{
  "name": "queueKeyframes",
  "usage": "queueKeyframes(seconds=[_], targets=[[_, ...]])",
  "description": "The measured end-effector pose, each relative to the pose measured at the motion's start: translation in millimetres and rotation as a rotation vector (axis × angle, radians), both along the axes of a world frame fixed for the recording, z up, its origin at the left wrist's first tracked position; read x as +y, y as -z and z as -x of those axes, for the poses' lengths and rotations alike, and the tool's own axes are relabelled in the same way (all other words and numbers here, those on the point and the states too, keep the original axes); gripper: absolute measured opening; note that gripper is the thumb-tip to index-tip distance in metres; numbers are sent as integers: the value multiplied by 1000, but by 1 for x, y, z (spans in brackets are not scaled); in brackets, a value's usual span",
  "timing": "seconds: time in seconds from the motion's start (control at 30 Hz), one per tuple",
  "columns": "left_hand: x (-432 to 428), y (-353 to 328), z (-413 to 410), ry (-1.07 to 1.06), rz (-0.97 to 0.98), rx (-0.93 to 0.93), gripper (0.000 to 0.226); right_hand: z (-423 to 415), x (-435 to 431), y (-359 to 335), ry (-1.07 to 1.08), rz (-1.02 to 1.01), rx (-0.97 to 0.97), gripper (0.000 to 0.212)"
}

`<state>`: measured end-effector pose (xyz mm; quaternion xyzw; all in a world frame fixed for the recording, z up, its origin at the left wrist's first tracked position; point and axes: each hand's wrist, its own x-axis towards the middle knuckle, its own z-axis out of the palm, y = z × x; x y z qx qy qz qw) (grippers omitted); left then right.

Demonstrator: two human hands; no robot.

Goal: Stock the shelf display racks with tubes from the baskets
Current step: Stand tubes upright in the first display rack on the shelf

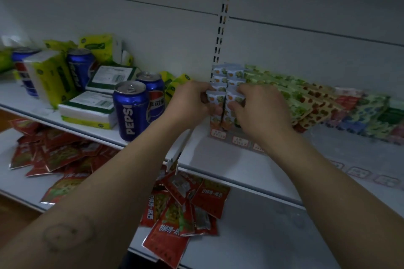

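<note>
So on the upper shelf, the display rack sits to the right of the slotted upright, packed with leaning tubes in rows front to back. Both hands are at its left end: left hand, right hand. Pepsi cans and tissue packs are off to the left. Snack packets lie on the lower shelf.

White shelf carries Pepsi cans, tissue packs, tube racks.
</note>
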<state>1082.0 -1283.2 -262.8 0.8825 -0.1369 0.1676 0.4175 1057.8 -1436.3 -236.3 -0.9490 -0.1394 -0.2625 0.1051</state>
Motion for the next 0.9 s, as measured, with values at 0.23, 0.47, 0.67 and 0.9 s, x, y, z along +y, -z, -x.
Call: queueKeyframes(seconds=[0.23, 0.47, 0.67, 0.9], targets=[[4, -1, -2, 20, -23, 0, 25, -5, -6, -1, -84, 57, 34, 21], [5, 0, -3, 29, -49, -20, 23, -8, -3, -3, -70, 113, 36, 18], [5, 2, 6, 1, -88, -87, 32, 2, -3, -4, -47, 92, 54, 28], [13, 5, 39, 14, -373, -48, 80, 44, -23, 14, -15, -58, 108, 67]])
